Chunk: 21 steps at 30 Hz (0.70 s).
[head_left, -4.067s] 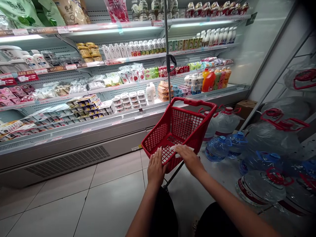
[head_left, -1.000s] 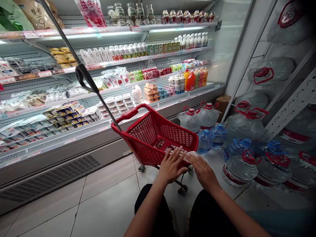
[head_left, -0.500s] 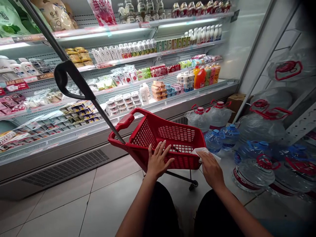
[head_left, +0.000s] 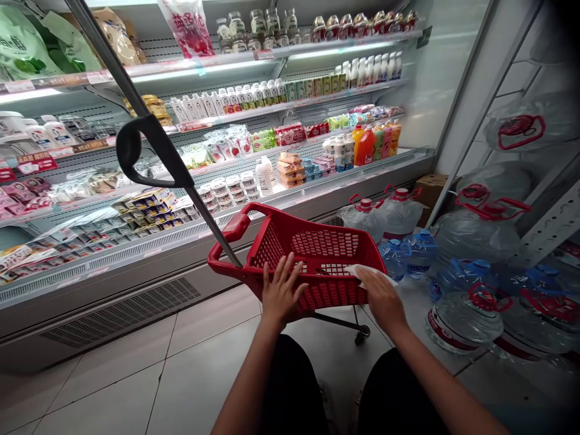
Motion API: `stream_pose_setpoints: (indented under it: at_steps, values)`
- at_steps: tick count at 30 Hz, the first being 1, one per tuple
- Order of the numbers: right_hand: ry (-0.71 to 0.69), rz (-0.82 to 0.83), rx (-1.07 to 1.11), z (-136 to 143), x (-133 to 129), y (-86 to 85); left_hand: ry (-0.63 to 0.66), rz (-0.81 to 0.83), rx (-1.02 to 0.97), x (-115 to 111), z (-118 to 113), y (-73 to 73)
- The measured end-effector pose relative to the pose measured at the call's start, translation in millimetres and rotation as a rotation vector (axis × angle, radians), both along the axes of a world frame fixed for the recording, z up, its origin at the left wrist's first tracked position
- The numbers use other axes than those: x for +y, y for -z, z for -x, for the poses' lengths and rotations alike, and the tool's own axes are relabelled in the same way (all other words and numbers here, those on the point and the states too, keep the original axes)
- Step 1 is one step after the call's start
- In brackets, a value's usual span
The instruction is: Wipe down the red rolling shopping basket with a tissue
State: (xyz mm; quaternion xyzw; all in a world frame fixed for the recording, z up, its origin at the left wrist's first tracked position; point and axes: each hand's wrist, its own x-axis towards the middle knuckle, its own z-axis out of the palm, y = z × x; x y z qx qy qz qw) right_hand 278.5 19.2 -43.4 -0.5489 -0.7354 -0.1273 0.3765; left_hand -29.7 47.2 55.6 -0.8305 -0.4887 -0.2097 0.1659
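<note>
A red plastic shopping basket (head_left: 333,295) on a wheeled frame stands before my knees, its long grey pole (head_left: 208,217) rising to the upper left. Against the basket's near side rests my left hand (head_left: 281,293), fingers spread and holding nothing. My right hand (head_left: 379,299) presses a white cloth or tissue (head_left: 369,273) on the near rim at the basket's right end. Its fingertips lie over the white piece, partly hiding it.
A lit refrigerated shelf (head_left: 254,199) with dairy products and drinks runs behind the basket. Large water bottles (head_left: 466,320) stand on the floor at the right. A black hooked handle (head_left: 156,154) sticks out from the pole. One basket wheel (head_left: 362,334) shows below.
The basket and its pole have shifted slightly right in view. My right hand has moved a little left along the rim with the white cloth. My left hand stays spread at the basket's side.
</note>
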Motion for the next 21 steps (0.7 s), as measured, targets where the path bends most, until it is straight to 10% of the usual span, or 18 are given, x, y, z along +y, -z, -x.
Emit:
stream_pose_setpoints:
  at_steps: [7,18,21]
  values:
    - [0.152,0.035,0.074,-53,-2,27.9,-0.089,-0.019,-0.069,-2,12,-13.9]
    - [-0.182,-0.064,0.086,128,14,-34.6,-0.053,-0.033,-0.113,-15,-23,-5.1]
    - [-0.257,-0.076,0.098,139,10,-42.6,-0.002,-0.002,-0.071,-20,-17,-12.9]
